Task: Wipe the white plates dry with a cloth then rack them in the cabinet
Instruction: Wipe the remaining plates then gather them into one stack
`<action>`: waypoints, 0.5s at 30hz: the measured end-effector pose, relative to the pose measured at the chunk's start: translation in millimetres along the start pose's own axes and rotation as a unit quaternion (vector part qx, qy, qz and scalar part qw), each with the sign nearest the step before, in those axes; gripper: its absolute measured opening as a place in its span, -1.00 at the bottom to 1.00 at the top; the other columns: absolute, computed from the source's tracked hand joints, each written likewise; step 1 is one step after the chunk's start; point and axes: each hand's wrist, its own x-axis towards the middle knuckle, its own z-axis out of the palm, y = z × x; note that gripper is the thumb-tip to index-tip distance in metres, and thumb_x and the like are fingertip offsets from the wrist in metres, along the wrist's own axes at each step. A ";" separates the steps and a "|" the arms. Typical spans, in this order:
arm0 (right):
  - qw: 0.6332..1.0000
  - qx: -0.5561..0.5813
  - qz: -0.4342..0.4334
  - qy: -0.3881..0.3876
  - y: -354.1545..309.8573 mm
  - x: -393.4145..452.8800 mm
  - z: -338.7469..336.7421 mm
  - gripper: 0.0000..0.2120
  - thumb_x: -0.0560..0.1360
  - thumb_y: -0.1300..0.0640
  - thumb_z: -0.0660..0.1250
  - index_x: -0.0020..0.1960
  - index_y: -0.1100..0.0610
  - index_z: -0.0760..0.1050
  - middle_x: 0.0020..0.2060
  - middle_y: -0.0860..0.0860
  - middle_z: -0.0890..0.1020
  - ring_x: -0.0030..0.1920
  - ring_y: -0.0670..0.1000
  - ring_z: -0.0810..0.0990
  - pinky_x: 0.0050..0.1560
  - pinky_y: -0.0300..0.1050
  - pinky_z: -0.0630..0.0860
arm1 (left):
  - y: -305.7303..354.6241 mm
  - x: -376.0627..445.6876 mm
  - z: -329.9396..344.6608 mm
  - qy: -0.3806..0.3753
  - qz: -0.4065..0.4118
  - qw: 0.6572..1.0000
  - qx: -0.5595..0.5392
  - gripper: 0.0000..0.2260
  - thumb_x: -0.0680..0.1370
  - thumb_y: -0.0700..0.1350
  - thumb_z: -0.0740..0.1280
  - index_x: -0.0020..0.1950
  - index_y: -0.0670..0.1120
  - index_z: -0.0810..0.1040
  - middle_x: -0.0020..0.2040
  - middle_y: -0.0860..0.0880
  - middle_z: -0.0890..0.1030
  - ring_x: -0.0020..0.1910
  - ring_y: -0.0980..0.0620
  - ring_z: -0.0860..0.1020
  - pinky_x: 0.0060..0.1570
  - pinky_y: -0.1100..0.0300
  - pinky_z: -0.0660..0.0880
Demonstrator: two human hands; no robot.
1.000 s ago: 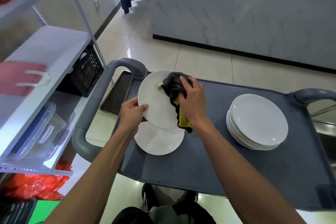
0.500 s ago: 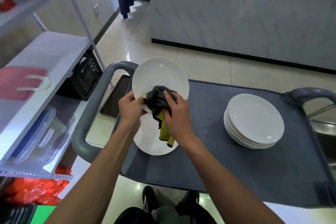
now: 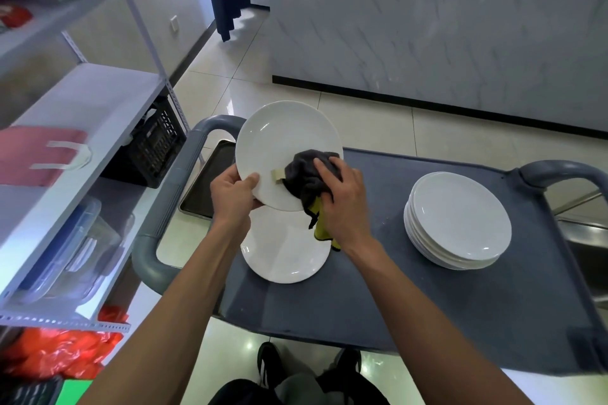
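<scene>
My left hand (image 3: 234, 195) grips the lower left rim of a white plate (image 3: 279, 141), held tilted above the grey cart (image 3: 394, 299). My right hand (image 3: 342, 204) presses a dark grey cloth with a yellow underside (image 3: 304, 179) against the plate's lower right face. A second white plate (image 3: 283, 253) lies flat on the cart right under the held one. A stack of several white plates (image 3: 460, 220) sits on the cart's right side.
A white metal shelving unit (image 3: 82, 115) stands at the left with a pink bag, clear plastic bins (image 3: 69, 256) and a black crate (image 3: 154, 148). A metal tray (image 3: 205, 181) lies beyond the cart's left handle (image 3: 171, 207). A marble counter wall stands ahead.
The cloth slid from the plate's upper right edge down to its lower middle, then to the lower right. The held plate tipped up to face me more; my left hand kept its grip.
</scene>
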 end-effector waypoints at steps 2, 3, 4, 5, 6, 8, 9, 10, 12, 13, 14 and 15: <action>1.000 -0.024 -0.003 0.013 6.2 13.0 -5.5 -0.53 0.53 0.29 0.23 0.42 0.06 0.52 0.36 0.15 0.50 0.24 0.24 0.44 0.22 0.19 0.48 | 2.0 1.5 -3.1 -0.013 -0.005 1.000 0.018 -0.74 0.60 -0.35 0.30 -0.02 0.00 0.64 -0.05 -0.02 0.69 -0.07 -0.09 0.64 -0.27 0.06 0.66; 0.999 -0.035 -0.002 0.016 9.0 19.8 -7.7 -0.54 0.54 0.27 0.21 0.41 0.06 0.52 0.36 0.15 0.51 0.24 0.24 0.45 0.20 0.21 0.48 | 2.1 1.8 -4.7 -0.020 -0.008 0.999 0.030 -0.74 0.59 -0.35 0.31 -0.02 0.00 0.64 -0.04 -0.03 0.69 -0.07 -0.10 0.64 -0.28 0.07 0.65; 0.999 -0.044 -0.001 0.020 11.2 26.4 -9.7 -0.55 0.55 0.25 0.19 0.41 0.05 0.52 0.36 0.14 0.51 0.23 0.24 0.45 0.18 0.22 0.48 | 1.6 2.1 -6.0 -0.027 -0.008 0.999 0.043 -0.75 0.59 -0.35 0.31 -0.02 0.00 0.64 -0.04 -0.05 0.69 -0.07 -0.11 0.64 -0.30 0.08 0.64; 0.998 -0.049 0.001 0.025 13.0 32.6 -11.2 -0.56 0.56 0.24 0.19 0.40 0.05 0.53 0.35 0.14 0.52 0.22 0.24 0.46 0.18 0.23 0.48 | 0.8 1.8 -6.9 -0.037 -0.008 0.998 0.055 -0.75 0.59 -0.34 0.31 -0.02 0.01 0.64 -0.03 -0.06 0.69 -0.07 -0.11 0.65 -0.30 0.09 0.64; 0.998 -0.053 0.002 0.028 14.0 37.5 -12.3 -0.56 0.56 0.25 0.20 0.40 0.06 0.53 0.35 0.14 0.52 0.21 0.24 0.46 0.18 0.23 0.48 | -0.3 1.0 -6.9 -0.047 -0.009 0.997 0.066 -0.75 0.59 -0.33 0.32 -0.01 0.02 0.64 -0.02 -0.07 0.69 -0.07 -0.11 0.65 -0.30 0.09 0.63; 0.998 -0.060 0.001 0.030 14.5 44.8 -13.4 -0.56 0.56 0.31 0.24 0.40 0.06 0.52 0.35 0.14 0.52 0.21 0.23 0.46 0.19 0.22 0.47 | -2.1 -0.6 -6.0 -0.066 -0.014 0.994 0.083 -0.75 0.60 -0.32 0.32 0.00 0.03 0.63 0.01 -0.08 0.70 -0.05 -0.11 0.67 -0.27 0.08 0.64; 0.998 -0.062 -0.001 0.030 14.1 47.0 -13.4 -0.55 0.56 0.33 0.25 0.41 0.06 0.52 0.36 0.14 0.52 0.21 0.23 0.45 0.20 0.21 0.46 | -2.5 -0.9 -5.6 -0.071 -0.017 0.993 0.089 -0.76 0.60 -0.32 0.32 0.00 0.03 0.64 0.01 -0.08 0.70 -0.05 -0.12 0.67 -0.26 0.06 0.64; 0.998 -0.062 -0.003 0.030 13.0 48.4 -13.2 -0.54 0.56 0.34 0.26 0.41 0.06 0.51 0.36 0.13 0.52 0.22 0.22 0.45 0.20 0.21 0.46 | -2.5 -0.9 -5.5 -0.075 -0.018 0.992 0.095 -0.76 0.59 -0.32 0.32 -0.01 0.03 0.64 -0.01 -0.08 0.71 -0.05 -0.12 0.67 -0.25 0.05 0.64; 0.998 -0.057 -0.005 0.030 9.6 50.2 -11.3 -0.54 0.56 0.34 0.26 0.41 0.06 0.51 0.36 0.13 0.52 0.22 0.21 0.45 0.21 0.20 0.45 | -1.6 -0.6 -5.0 -0.084 -0.019 0.990 0.109 -0.75 0.59 -0.33 0.33 -0.01 0.02 0.65 -0.07 -0.06 0.72 -0.09 -0.12 0.68 -0.27 0.03 0.64; 0.998 -0.053 -0.005 0.031 7.0 50.9 -9.8 -0.54 0.56 0.34 0.25 0.41 0.06 0.52 0.36 0.12 0.52 0.23 0.21 0.45 0.21 0.20 0.45 | -1.4 -0.3 -4.4 -0.091 -0.018 0.989 0.117 -0.74 0.58 -0.34 0.33 -0.01 0.01 0.66 -0.08 -0.06 0.72 -0.10 -0.11 0.68 -0.27 0.02 0.64; 0.998 -0.048 -0.005 0.029 3.5 51.7 -8.3 -0.54 0.56 0.34 0.25 0.41 0.06 0.51 0.37 0.12 0.52 0.23 0.21 0.44 0.21 0.20 0.44 | -1.6 0.0 -3.6 -0.100 -0.016 0.987 0.126 -0.75 0.58 -0.35 0.33 0.00 -0.01 0.67 -0.09 -0.06 0.73 -0.10 -0.12 0.68 -0.27 0.00 0.65; 0.999 -0.045 -0.006 0.026 -0.3 52.0 -6.4 -0.54 0.56 0.33 0.24 0.41 0.06 0.51 0.37 0.12 0.52 0.23 0.20 0.44 0.22 0.20 0.44 | -1.9 -0.3 -2.5 -0.108 -0.015 0.985 0.132 -0.76 0.58 -0.35 0.33 0.02 -0.04 0.68 -0.08 -0.08 0.73 -0.11 -0.13 0.68 -0.26 -0.01 0.65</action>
